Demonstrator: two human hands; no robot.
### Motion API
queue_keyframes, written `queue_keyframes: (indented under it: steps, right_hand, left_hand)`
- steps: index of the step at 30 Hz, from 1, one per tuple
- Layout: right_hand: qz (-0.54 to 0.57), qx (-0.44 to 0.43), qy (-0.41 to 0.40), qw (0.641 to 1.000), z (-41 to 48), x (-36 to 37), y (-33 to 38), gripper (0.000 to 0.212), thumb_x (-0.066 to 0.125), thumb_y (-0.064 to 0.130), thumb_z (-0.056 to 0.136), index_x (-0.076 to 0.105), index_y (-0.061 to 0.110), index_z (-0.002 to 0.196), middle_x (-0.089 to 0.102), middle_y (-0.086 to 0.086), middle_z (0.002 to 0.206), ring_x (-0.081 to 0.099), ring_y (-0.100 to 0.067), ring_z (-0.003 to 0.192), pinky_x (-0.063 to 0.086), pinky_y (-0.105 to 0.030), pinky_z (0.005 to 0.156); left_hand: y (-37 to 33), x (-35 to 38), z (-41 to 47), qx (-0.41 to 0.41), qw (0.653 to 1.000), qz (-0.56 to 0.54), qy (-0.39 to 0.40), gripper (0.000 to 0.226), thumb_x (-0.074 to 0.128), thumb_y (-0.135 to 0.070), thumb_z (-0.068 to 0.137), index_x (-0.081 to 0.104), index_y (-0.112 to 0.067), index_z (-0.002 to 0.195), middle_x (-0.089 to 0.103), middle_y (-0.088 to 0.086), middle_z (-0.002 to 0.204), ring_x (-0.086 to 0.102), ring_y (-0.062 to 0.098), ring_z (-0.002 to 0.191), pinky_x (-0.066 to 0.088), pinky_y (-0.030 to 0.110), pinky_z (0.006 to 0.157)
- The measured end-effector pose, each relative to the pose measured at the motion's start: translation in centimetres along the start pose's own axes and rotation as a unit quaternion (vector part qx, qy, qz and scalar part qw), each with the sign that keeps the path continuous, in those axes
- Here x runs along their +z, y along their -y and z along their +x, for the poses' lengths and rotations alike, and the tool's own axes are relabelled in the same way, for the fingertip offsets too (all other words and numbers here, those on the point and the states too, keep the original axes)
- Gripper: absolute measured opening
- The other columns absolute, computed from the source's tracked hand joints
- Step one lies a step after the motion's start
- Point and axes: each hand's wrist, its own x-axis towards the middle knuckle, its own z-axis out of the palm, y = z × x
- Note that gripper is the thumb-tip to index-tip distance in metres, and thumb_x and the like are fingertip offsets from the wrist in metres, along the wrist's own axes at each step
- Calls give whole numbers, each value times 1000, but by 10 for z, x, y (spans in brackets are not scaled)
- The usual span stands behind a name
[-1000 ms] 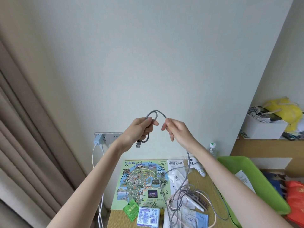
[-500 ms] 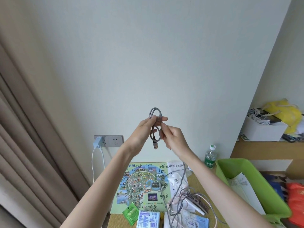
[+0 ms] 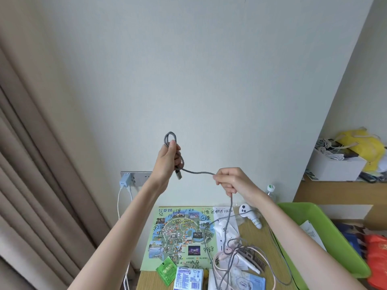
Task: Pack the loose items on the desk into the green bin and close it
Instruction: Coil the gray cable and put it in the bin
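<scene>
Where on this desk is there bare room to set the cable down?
Bare wood shows between the controller, the cable tangle and the bin, and in a corner below the map, left of the sachet. Around the tangle it is crowded.

Soft, even daylight, no harsh shadows or glare; sharp centre (wide-angle bending toward edges), slight softness throughout.

Braided grey cloth cable (image 3: pixel 198 173), glossy green plastic bin (image 3: pixel 326 231), wood-grain desk (image 3: pixel 259 239).
</scene>
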Motion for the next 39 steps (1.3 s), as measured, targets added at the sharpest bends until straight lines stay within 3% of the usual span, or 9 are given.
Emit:
queue_keyframes:
  steps: [7,12,14,19,23,26,29,33,39]
  right_hand:
    - [-37,-92,-2,995,0,-14,25,19,55,7,95,66,-7,89,48,7,53,38,-10,45,33,-20,46]
    - [-79,-129,-28,988,7,-5,36,21,55,13,98,70,0,92,49,0,59,36,-11,46,29,-20,45]
    - [-97,-139,-52,984,10,-3,37,19,56,12,97,71,3,88,50,0,59,37,-10,45,30,-17,44]
    - [-105,-162,-87,977,15,-4,35,13,61,9,94,69,8,84,57,2,61,44,-13,47,34,-13,46]
    - [-102,-186,-96,973,19,-4,33,8,65,6,90,70,6,84,63,2,67,48,-11,51,38,-16,51]
    - [-82,-189,-101,973,19,-4,30,5,69,6,87,69,8,82,67,-3,74,48,-9,52,41,-20,53]
    - [-28,-165,-129,978,19,-6,22,11,70,12,88,64,13,79,60,-1,68,43,-3,46,34,-17,45]
    - [-3,-103,-88,991,16,-8,3,30,52,34,99,62,13,81,44,4,59,36,-9,47,30,-26,50]
    - [25,-80,-65,994,9,0,-11,41,41,37,103,58,10,77,34,6,59,31,-11,53,31,-26,52]
  left_hand:
    - [23,-10,2,17,987,156,31,19,44,-24,102,56,-11,93,33,-8,58,31,7,46,35,21,47]
    - [24,5,-9,52,961,248,114,18,52,-24,100,59,-9,93,34,-7,59,30,7,48,28,22,46]
    - [21,11,-14,43,960,234,150,19,50,-24,101,61,-11,92,36,-7,60,31,5,47,28,20,46]
    - [13,23,-24,-19,955,208,213,43,35,-33,105,64,-2,114,41,-4,68,35,0,46,33,15,49]
    - [11,28,-30,-16,935,248,252,34,49,-27,101,59,3,113,34,-10,61,33,1,45,32,12,46]
    - [9,30,-33,-31,927,260,269,25,46,-23,102,64,-6,105,32,-8,60,30,5,45,29,14,45]
    - [8,32,-33,-54,941,213,258,24,41,-19,104,62,-12,96,31,-3,65,27,9,51,26,20,48]
    - [8,31,-28,-42,963,183,195,28,37,-16,103,60,-14,88,35,-5,63,29,6,47,25,21,47]
    - [9,29,-19,-4,989,121,81,30,37,-17,102,64,-14,90,33,-6,61,27,6,44,23,21,43]
